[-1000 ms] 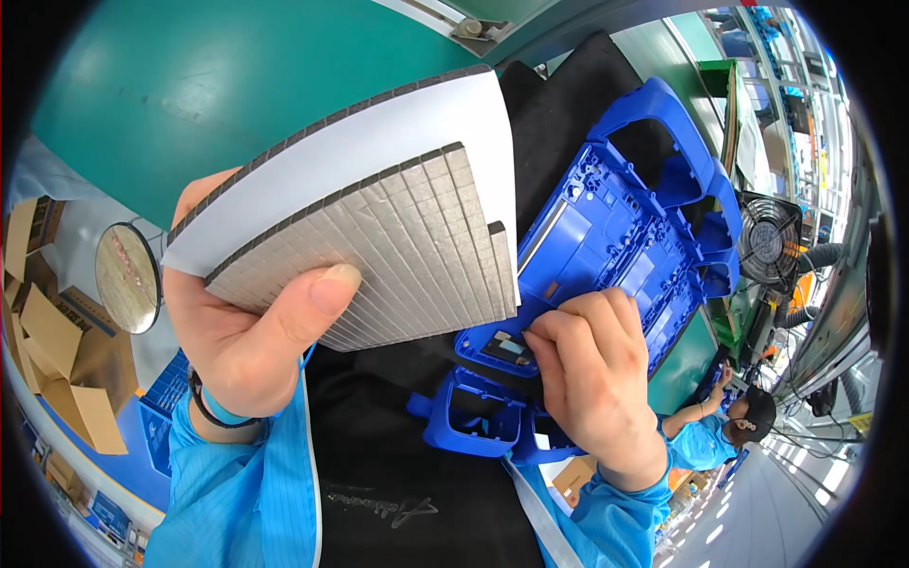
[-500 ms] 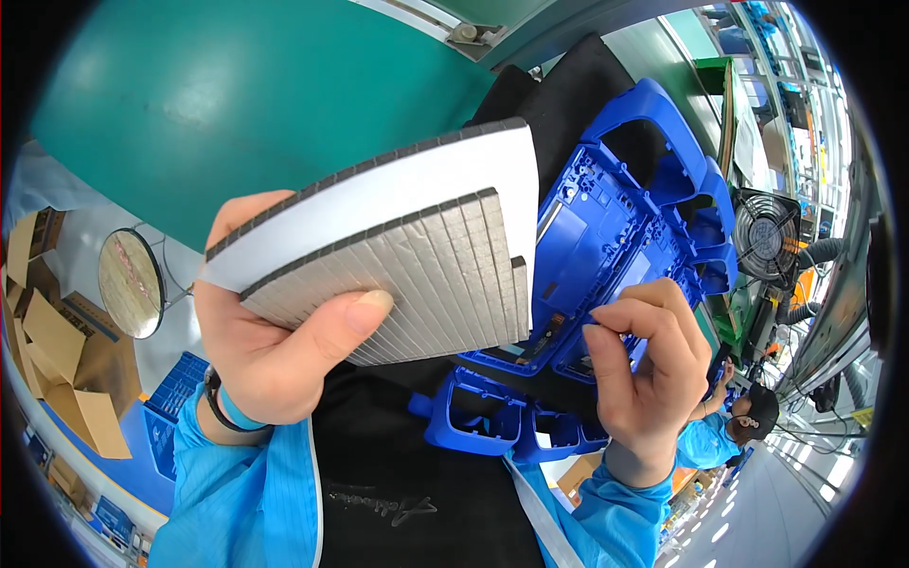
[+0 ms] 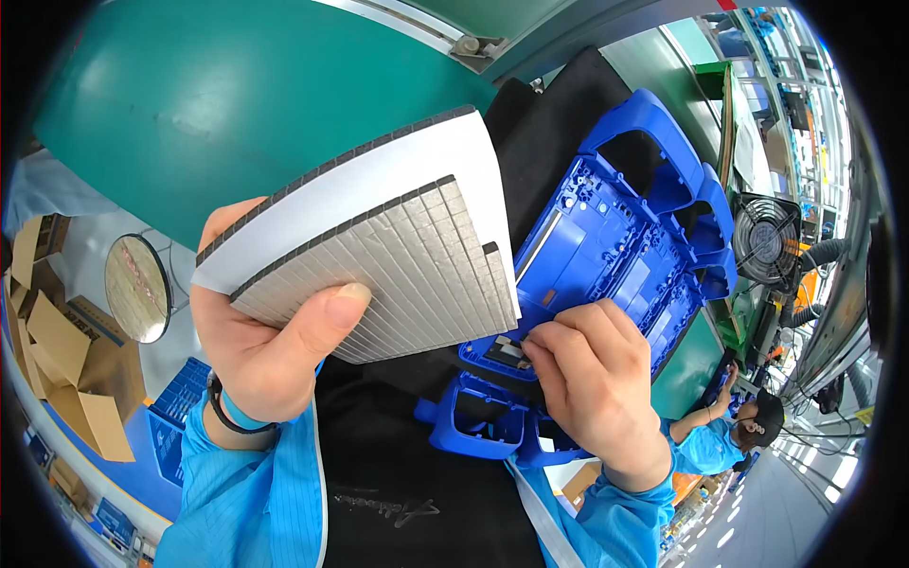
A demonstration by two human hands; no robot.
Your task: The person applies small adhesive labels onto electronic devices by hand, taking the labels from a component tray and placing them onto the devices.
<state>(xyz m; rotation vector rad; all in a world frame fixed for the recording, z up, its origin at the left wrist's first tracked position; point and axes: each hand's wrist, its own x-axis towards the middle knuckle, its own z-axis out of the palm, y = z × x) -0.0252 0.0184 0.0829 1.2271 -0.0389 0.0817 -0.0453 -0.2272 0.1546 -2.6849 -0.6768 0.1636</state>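
In my left hand [image 3: 270,346] is a sheet of grey foam strips [image 3: 379,265] on white backing paper [image 3: 417,156]. The thumb presses on the strips, and the fingers go behind the sheet. To the right lies a blue plastic housing [image 3: 592,246] with moulded ribs, posts and a wide handle-like frame. My right hand [image 3: 597,388] is closed in a pinch over the housing's near left corner. Its fingertips hide what they hold, if anything. Small pale and dark pieces show in the housing beside them. The sheet's right edge hangs partly over the housing.
A second blue plastic part [image 3: 473,417] with square openings lies nearer me on the black mat [image 3: 559,114]. Behind spreads a green work surface [image 3: 256,85]. Cardboard boxes [image 3: 71,360] and a round stool [image 3: 137,289] stand left. A fan [image 3: 765,241] and a co-worker [image 3: 720,435] are right.
My right hand has moved left and down to the housing's corner, its fingers still pinched. The foam sheet in my left hand has shifted slightly left.
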